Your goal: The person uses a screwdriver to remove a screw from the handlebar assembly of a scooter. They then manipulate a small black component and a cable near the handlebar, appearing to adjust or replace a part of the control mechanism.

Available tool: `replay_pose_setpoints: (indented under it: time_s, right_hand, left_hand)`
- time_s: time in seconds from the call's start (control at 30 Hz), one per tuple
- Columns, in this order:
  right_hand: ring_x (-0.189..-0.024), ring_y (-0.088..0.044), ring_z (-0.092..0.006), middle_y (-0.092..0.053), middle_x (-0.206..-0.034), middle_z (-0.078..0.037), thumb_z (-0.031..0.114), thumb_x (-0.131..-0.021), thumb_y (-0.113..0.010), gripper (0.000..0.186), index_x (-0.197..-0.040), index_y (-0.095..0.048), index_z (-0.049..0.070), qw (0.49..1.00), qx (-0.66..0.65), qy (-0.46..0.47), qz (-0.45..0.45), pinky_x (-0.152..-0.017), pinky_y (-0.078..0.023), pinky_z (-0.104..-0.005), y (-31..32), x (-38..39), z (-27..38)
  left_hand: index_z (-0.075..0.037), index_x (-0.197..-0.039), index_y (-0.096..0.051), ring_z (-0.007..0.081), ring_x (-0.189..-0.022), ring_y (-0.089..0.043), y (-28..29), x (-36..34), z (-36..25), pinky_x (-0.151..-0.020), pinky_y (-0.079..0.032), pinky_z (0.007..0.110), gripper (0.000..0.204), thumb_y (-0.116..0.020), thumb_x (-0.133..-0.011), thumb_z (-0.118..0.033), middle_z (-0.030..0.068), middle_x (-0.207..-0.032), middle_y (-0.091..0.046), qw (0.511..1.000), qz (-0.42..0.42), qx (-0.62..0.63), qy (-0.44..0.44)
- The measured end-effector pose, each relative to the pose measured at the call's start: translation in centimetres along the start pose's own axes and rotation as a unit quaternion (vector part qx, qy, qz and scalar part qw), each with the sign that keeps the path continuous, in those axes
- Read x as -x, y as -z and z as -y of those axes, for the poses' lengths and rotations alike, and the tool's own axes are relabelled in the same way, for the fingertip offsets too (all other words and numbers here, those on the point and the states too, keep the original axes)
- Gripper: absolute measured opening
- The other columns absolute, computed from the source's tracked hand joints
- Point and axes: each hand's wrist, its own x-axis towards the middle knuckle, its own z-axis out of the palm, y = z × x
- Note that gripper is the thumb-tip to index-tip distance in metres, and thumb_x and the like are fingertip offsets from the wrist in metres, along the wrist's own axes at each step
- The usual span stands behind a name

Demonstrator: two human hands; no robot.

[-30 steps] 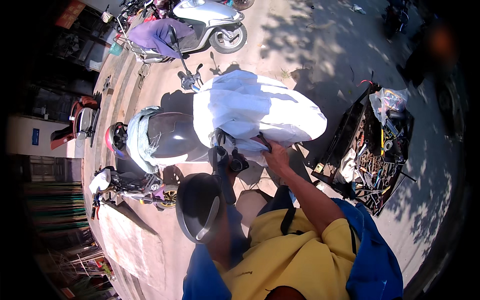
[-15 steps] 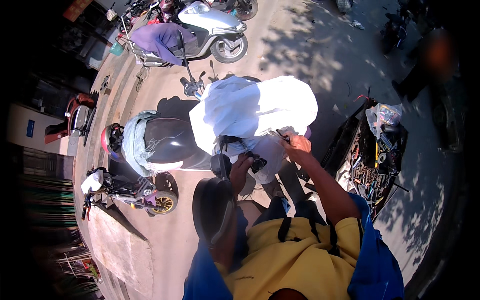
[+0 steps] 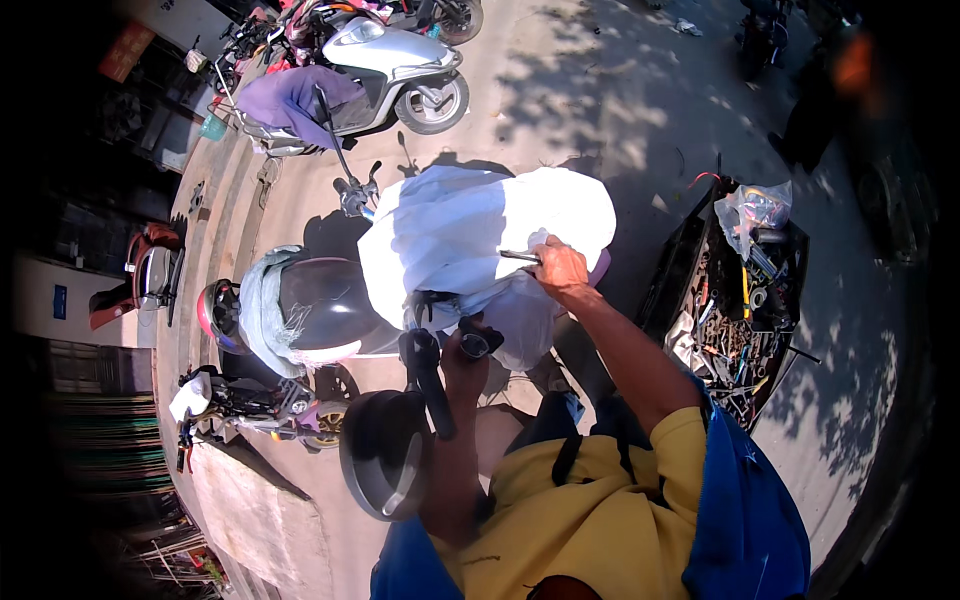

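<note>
My left hand [image 3: 462,352] is closed on the black handlebar grip [image 3: 478,338] of the scooter before me, partly hidden by its mirror stalk. A large black mirror [image 3: 380,455] stands beside that forearm. My right hand [image 3: 556,265] is closed on a slim metal tool [image 3: 518,256], held over a white cover [image 3: 425,225] draped on the scooter's front. Its exact kind is too small to tell. The scooter's dark seat [image 3: 325,300] extends left, with a pale fringed cloth [image 3: 268,310] and a red helmet [image 3: 222,318] at its end.
A tool tray [image 3: 748,320] with a plastic bag [image 3: 752,210] lies to my right. A silver scooter [image 3: 385,60] stands beyond, a small bike [image 3: 290,408] at lower left, a red scooter [image 3: 155,270] farther left. A blurred figure [image 3: 812,115] is at upper right.
My right hand has risen and moved onto the white cover with the tool. My left hand has come more into view at the grip. The cover has shifted, showing more crumpled fabric below.
</note>
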Motion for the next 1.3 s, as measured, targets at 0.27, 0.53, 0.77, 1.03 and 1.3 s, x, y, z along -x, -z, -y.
replay_pose_setpoints:
  time_s: [0.27, 0.53, 0.77, 1.03, 1.3]
  right_hand:
    - [-0.088, -0.068, -0.0337, -0.068, -0.106, -0.012, 0.008, -0.074, -0.078, 0.02, -0.09, -0.071, -0.002, 0.988, -0.139, 0.058, 0.037, -0.077, -0.054, -0.039, 12.1, 1.9, 0.3]
    - [-0.109, -0.068, -0.0233, -0.073, -0.119, -0.016, 0.036, -0.094, -0.074, 0.049, -0.128, -0.07, 0.001, 0.886, -0.362, -0.08, 0.278, -0.099, -0.051, -0.0351, 1.9, 9.2, 4.0]
    - [-0.106, -0.071, -0.0262, -0.076, -0.113, -0.016, 0.046, -0.093, -0.073, 0.054, -0.123, -0.074, 0.002, 0.882, -0.372, -0.143, 0.25, -0.097, -0.051, -0.0368, -2.5, 6.9, 5.5]
    - [-0.1, -0.072, -0.0331, -0.075, -0.108, -0.02, 0.048, -0.09, -0.073, 0.053, -0.116, -0.074, 0.001, 0.919, -0.283, -0.13, 0.243, -0.091, -0.053, -0.0411, -4.7, 5.8, 7.3]
    - [-0.098, -0.071, -0.0409, -0.073, -0.101, -0.027, 0.042, -0.091, -0.069, 0.051, -0.107, -0.069, -0.006, 0.959, -0.164, -0.116, 0.202, -0.084, -0.054, -0.046, -9.0, 4.1, 10.4]
  left_hand:
    - [-0.001, -0.12, -0.061, 0.0276, -0.147, -0.039, -1.3, 0.4, -0.4, -0.124, -0.023, 0.052, 0.042, -0.062, -0.094, -0.034, 0.0114, -0.118, -0.069, 0.982, -0.033, 0.185, 0.036]
    - [-0.005, -0.108, -0.072, 0.0269, -0.094, -0.07, 0.8, 0.3, -0.4, -0.082, -0.054, 0.041, 0.022, -0.073, -0.088, -0.013, 0.0112, -0.095, -0.072, 0.88, -0.044, -0.44, -0.175]
    - [-0.004, -0.113, -0.069, 0.0218, -0.091, -0.066, 6.5, -0.1, 0.8, -0.086, -0.051, 0.035, 0.022, -0.068, -0.091, -0.007, 0.0074, -0.098, -0.069, 0.863, -0.018, -0.486, -0.137]
    - [0.001, -0.118, -0.064, 0.0192, -0.105, -0.062, 2.5, 1.6, -2.7, -0.096, -0.049, 0.034, 0.022, -0.056, -0.104, -0.013, 0.0098, -0.112, -0.067, 1.0, -0.014, -0.008, 0.015]
    - [0.003, -0.121, -0.061, 0.0211, -0.111, -0.063, -0.2, 3.3, -4.0, -0.103, -0.05, 0.037, 0.025, -0.057, -0.106, -0.016, 0.0099, -0.116, -0.068, 0.993, -0.086, 0.039, 0.072]
